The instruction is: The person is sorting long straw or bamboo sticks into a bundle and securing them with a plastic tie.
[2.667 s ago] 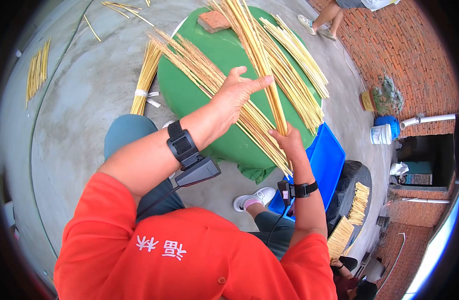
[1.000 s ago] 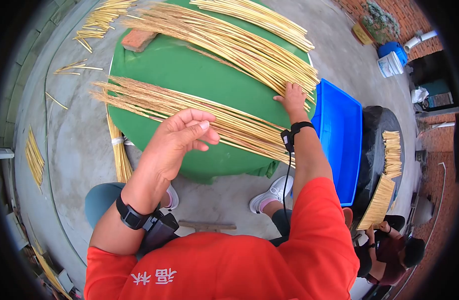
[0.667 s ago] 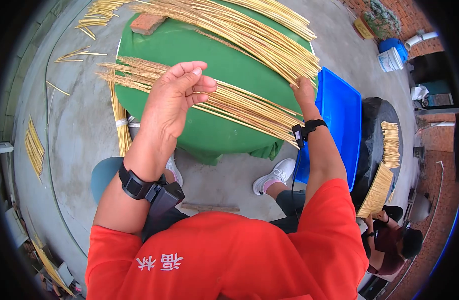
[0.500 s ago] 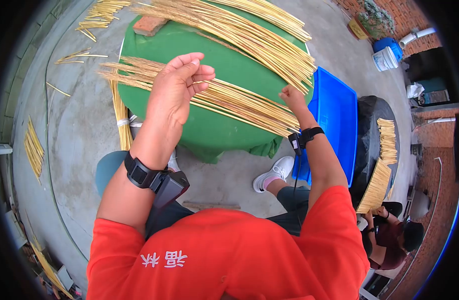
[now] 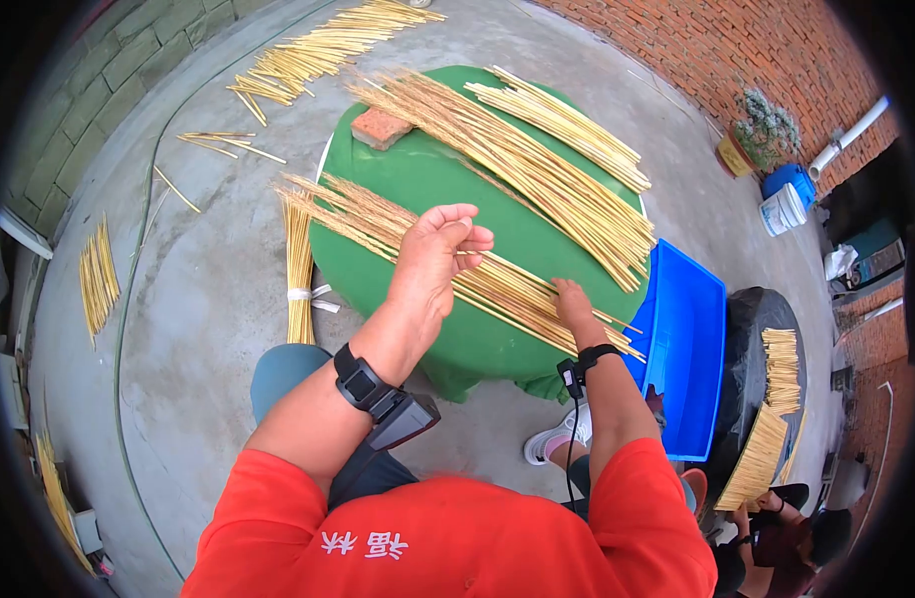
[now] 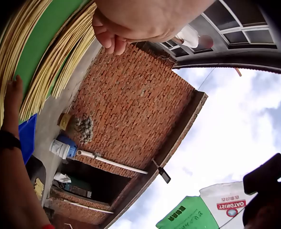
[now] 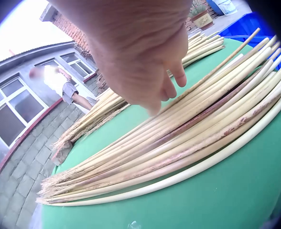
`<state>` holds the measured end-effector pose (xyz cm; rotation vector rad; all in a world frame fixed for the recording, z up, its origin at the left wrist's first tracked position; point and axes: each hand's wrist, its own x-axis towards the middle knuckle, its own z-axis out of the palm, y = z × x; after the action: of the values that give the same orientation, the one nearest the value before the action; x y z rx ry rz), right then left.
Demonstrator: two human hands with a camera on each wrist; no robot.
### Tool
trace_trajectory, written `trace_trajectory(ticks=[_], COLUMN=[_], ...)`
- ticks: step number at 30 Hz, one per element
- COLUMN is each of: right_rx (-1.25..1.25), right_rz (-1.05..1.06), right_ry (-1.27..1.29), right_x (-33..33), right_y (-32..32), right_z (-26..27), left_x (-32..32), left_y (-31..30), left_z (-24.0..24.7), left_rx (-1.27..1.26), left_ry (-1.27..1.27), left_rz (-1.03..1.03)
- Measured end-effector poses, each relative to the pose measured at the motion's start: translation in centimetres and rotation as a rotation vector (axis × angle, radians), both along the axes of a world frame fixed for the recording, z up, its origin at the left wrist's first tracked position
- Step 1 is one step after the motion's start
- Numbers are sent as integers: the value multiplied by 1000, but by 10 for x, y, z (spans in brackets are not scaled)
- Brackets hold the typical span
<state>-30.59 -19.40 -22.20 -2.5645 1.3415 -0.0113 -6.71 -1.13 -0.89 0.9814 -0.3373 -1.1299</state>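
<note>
Across the near part of a round table with a green cloth point(image 5: 447, 364) lies a bundle of long yellow stalks with feathery brown heads point(image 5: 517, 295). My left hand point(image 5: 432, 257) is raised over its middle, fingers loosely curled and nothing seen in them. Near the cut ends, my right hand point(image 5: 574, 302) reaches down to the bundle's far edge. In the right wrist view its fingertips point(image 7: 153, 109) are right at the outermost stalks, with the fingers bent but not wrapped round any. A larger bundle point(image 5: 537, 169) lies farther back on the cloth.
Bare stalks point(image 5: 567, 125) lie behind that bundle, with a brick point(image 5: 380, 128) on the table's left. A blue bin point(image 5: 688, 364) stands at the right. A tied bundle point(image 5: 299, 264) leans at the left. Someone works on a stalk mat point(image 5: 754, 456) at lower right.
Earlier both hands held a bunch of stalks up over the table; it is now out of the hands. My right hand has moved from the far bundle to the near one. The head view has shifted.
</note>
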Motion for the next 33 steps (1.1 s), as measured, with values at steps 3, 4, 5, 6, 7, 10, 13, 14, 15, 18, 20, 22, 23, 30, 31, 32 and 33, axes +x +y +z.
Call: trace_trajectory(ticks=[3, 4, 5, 6, 7, 10, 13, 14, 15, 18, 20, 22, 23, 30, 31, 32, 33], right_rx=[-65, -80, -130, -127, -102, -36, 44, 79, 91, 221, -8, -10, -11, -35, -36, -37, -39], right_rz=[6, -6, 22, 27, 20, 12, 15, 19, 36, -40, 91, 84, 70, 18, 30, 42, 39], right_ry=[-13, -10, -87, -82, -105, -125, -136, -154, -139, -219, -174, -160, -148, -185, -212, -240, -238], right_x=[7, 4, 0, -1, -2, -5, -4, -6, -5, -4, -6, -6, -6, -11, -12, -14, -14], right_y=[6, 3, -1, -4, -6, -14, -23, -22, -21, -20, -16, -14, -13, -12, -12, -10, -9], right_z=[-1, -6, -15, -16, -19, -22, -22, -23, -22, -20, -21, -18, -17, -21, -19, -17, -15], left_x=[0, 0, 0, 1, 2, 3, 2, 0, -1, -6, -11, -14, -14, -15, -15, -15, -15], left_y=[2, 2, 2, 3, 4, 6, 4, 5, 6, 6, 7, 6, 6, 6, 6, 6, 6], left_z=[0, 0, 1, 1, 0, 1, 1, -1, 0, 3, 2, 2, 1, 1, 2, 1, 0], left_rx=[-2, 2, 9, 12, 8, 2, -3, -8, -9, 33, 23, 36, 36, 24, 25, 23, 24], left_ry=[-1, -2, 1, 6, 3, 10, 12, 2, -7, -21, -41, -63, -63, -72, -59, -58, -71], left_rz=[3, -11, -25, -21, -24, -45, -77, -91, -124, -223, -243, -329, -327, -326, -315, -319, -323])
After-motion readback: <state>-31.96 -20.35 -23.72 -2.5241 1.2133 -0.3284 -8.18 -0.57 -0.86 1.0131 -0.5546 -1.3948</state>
